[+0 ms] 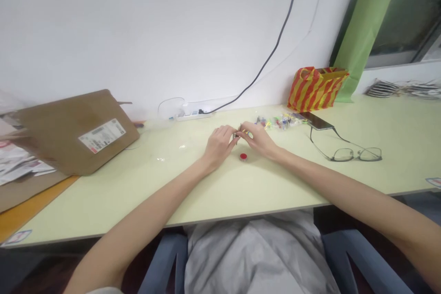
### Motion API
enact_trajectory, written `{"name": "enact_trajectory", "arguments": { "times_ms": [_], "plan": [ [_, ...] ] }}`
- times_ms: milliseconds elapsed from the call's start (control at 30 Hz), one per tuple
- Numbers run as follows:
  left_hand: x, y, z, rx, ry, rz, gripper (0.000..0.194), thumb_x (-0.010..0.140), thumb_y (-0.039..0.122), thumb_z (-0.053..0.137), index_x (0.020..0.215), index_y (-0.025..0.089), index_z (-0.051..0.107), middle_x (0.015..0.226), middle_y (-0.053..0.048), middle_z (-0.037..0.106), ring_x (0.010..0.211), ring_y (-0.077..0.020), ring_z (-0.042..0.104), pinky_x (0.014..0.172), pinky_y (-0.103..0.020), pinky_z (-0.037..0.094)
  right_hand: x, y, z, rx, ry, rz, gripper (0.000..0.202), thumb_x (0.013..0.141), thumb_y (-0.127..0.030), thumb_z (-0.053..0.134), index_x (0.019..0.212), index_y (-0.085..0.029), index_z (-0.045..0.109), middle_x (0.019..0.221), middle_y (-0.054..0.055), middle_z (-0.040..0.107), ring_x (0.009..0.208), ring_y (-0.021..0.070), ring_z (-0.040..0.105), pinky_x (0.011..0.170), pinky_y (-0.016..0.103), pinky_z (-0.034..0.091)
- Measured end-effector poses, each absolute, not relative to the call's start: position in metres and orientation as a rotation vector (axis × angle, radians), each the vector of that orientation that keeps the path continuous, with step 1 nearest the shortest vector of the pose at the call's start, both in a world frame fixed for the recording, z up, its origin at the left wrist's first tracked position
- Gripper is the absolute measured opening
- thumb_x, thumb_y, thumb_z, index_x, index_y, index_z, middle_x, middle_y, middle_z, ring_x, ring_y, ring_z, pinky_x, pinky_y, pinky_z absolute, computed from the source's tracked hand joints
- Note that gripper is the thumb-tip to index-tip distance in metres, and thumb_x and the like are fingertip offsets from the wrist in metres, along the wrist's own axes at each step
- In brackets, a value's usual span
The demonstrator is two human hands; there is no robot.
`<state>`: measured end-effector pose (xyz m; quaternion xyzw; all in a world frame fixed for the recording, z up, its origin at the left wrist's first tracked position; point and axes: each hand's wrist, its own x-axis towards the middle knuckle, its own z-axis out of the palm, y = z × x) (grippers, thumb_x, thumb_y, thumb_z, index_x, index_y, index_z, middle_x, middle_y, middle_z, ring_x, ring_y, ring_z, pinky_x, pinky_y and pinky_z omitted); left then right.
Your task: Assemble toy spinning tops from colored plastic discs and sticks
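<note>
Both hands meet over the middle of the pale green table (138,202). My left hand (219,144) and my right hand (257,140) pinch a small dark piece (237,136) between their fingertips. Fingers cover most of it, so its kind cannot be made out. Just below the fingertips, a small round red-topped thing (243,156) rests on the table, apart from both hands. Beyond my right hand lie small colourful pieces (280,121), some in clear plastic.
A labelled cardboard box (76,133) stands left beside papers. Against the wall lies a power strip (193,115) with a black cable (268,57). To the right are a phone (316,120), glasses (354,154) and a red-yellow striped bag (315,92).
</note>
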<state>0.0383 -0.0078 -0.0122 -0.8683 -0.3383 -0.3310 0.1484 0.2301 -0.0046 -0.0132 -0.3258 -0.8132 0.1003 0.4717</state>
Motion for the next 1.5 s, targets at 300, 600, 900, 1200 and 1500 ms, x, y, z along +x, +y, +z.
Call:
{"name": "enact_trajectory", "arguments": {
  "times_ms": [300, 600, 900, 1200, 1500],
  "plan": [
    [0.033, -0.001, -0.012, -2.553, -0.954, -0.872, 0.025, 0.104, 0.042, 0.044, 0.102, 0.02, 0.055, 0.098, -0.008, 0.064, 0.093, -0.0239, 0.061, 0.084, -0.039, 0.045, 0.223, -0.017, -0.012, -0.794, -2.002, 0.434, 0.007, 0.097, -0.024, 0.04, 0.09, -0.024, 0.04, 0.079, 0.0, 0.058, 0.07, 0.0182, 0.054, 0.067, 0.029, 0.04],
    [0.028, -0.002, -0.017, -2.818, -0.896, -0.803, 0.028, 0.102, 0.048, 0.046, 0.102, 0.021, 0.053, 0.096, -0.004, 0.064, 0.09, -0.022, 0.062, 0.101, -0.047, 0.042, 0.244, -0.013, 0.005, -0.71, -2.256, 0.742, 0.007, 0.096, -0.02, 0.041, 0.09, -0.024, 0.039, 0.073, -0.004, 0.054, 0.062, 0.0142, 0.046, 0.061, 0.026, 0.038],
    [0.014, 0.013, -0.005, -2.699, -0.737, -0.569, 0.025, 0.103, 0.04, 0.044, 0.107, 0.02, 0.058, 0.111, -0.012, 0.061, 0.098, -0.0242, 0.062, 0.09, -0.041, 0.047, 0.252, 0.005, -0.003, -0.877, -2.241, 0.542, 0.011, 0.093, -0.029, 0.051, 0.085, -0.021, 0.052, 0.069, -0.002, 0.063, 0.062, 0.0144, 0.053, 0.063, 0.025, 0.039],
    [-0.019, 0.031, 0.001, -2.824, -1.04, -0.72, 0.016, 0.092, 0.037, 0.063, 0.1, 0.023, 0.06, 0.083, -0.001, 0.065, 0.075, -0.0192, 0.063, 0.071, -0.03, 0.046, 0.201, 0.076, 0.003, -1.239, -1.885, 0.693, 0.021, 0.095, -0.027, 0.053, 0.11, -0.014, 0.06, 0.063, 0.003, 0.071, 0.039, 0.0119, 0.053, 0.049, 0.023, 0.044],
    [-0.049, 0.032, 0.016, -2.761, -1.274, -0.829, 0.02, 0.091, 0.041, 0.06, 0.099, 0.023, 0.059, 0.08, -0.001, 0.067, 0.072, -0.0185, 0.063, 0.069, -0.03, 0.048, 0.222, 0.076, -0.003, -1.25, -1.891, 0.625, 0.044, 0.091, -0.019, 0.049, 0.135, -0.021, 0.044, 0.094, 0.006, 0.074, 0.052, 0.014, 0.064, 0.053, 0.024, 0.048]
  ]
}}
